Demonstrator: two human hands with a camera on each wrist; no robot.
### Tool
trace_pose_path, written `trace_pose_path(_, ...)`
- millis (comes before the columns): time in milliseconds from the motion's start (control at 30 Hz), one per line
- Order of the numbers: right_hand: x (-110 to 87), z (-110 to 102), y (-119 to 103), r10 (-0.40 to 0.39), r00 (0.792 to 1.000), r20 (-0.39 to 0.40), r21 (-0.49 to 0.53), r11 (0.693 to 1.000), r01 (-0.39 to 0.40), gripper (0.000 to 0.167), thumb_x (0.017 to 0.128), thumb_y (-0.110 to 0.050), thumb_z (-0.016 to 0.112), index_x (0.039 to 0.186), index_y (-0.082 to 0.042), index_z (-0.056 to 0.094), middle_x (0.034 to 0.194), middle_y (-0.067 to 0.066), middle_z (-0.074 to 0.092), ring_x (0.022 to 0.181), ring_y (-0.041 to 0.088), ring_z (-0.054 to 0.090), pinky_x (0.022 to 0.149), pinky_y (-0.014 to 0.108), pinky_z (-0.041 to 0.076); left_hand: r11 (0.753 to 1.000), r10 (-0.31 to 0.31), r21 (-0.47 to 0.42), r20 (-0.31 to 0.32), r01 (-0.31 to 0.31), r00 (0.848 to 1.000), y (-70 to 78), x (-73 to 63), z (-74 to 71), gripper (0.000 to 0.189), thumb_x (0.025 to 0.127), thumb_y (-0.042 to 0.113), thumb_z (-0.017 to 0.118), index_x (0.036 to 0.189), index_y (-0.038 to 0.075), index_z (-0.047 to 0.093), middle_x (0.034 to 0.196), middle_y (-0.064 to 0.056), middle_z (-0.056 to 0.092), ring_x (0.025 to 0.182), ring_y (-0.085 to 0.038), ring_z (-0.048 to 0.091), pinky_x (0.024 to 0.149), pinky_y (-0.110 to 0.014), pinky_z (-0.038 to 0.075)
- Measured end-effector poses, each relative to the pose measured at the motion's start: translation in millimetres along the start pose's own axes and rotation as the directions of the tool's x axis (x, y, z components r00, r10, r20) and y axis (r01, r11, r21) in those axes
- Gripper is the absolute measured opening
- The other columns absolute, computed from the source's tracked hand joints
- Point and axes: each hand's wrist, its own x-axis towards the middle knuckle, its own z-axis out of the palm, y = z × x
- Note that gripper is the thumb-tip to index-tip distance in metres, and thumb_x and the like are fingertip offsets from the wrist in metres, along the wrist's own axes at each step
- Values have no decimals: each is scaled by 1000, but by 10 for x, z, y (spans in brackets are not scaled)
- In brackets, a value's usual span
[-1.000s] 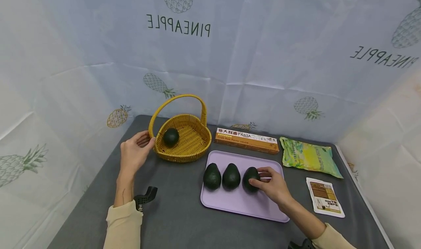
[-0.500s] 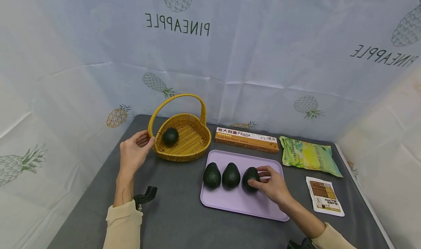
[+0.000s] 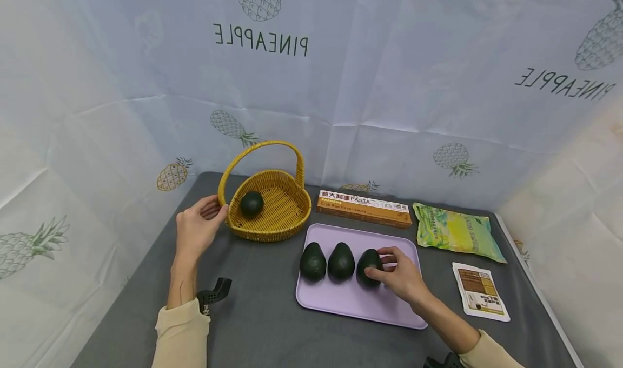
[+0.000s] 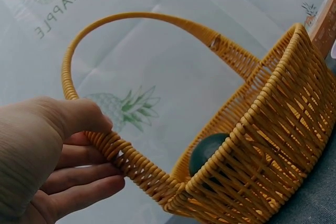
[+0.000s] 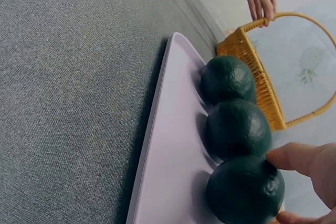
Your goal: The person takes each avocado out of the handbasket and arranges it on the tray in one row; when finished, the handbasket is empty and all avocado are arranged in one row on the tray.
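Head view: a lilac tray lies right of lower centre and a yellow wicker basket stands left of centre, its handle pinched near the left-hand base by the left hand, while the right hand pinches the rightmost avocado on the tray between thumb and fingers. Were that one-sided grip too light, the smooth fruit could probably slip and roll against the middle avocado; it appears nearly black-green, faintly glossy and egg-shaped.
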Motion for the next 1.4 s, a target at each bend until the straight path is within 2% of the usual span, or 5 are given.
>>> trace_pose_path(667,-16,26,93,-20,999,-34,29,999,21,73,82,-35,90,140,-7,56,131,20,65,112,30,68,74,32,59,1000,10,22,-14,-10,1000,52,-20,51,39,98,17,74,130,-4,70,114,-25,76,100,-38,77,73,5,46)
trace_pose_path(900,3,36,110,-137,986,-94,-34,990,134,74,89,-40,84,146,-5,51,137,21,62,121,37,66,93,50,60,1000,-11,-4,-26,11,1000,36,-48,8,39,98,17,75,131,-3,71,115,-25,76,89,18,64,75,2,50)
trace_pose_path(1033,75,4,-137,-378,921,-93,-139,921,364,63,96,-41,77,143,-5,57,140,19,64,127,39,63,103,58,56,999,-41,-33,-20,41,999,32,-85,-46,40,98,18,76,131,-4,70,117,-28,74,87,26,58,76,1,51)
trace_pose_path(1133,233,28,-514,-511,856,84,-121,847,518,56,100,-43,71,145,-11,60,142,12,66,132,34,63,108,55,54,997,-71,-18,-21,71,997,32,-101,-91,41,98,19,75,132,-3,70,119,-27,74,86,26,57,75,2,51)
trace_pose_path(1400,866,435,-1457,-574,655,492,-30,741,671,58,107,-40,61,156,-13,48,153,9,58,142,21,55,118,43,48,997,-72,-1,-8,72,997,96,-47,6,43,98,22,75,133,-3,70,121,-27,74,86,27,56,75,2,50)
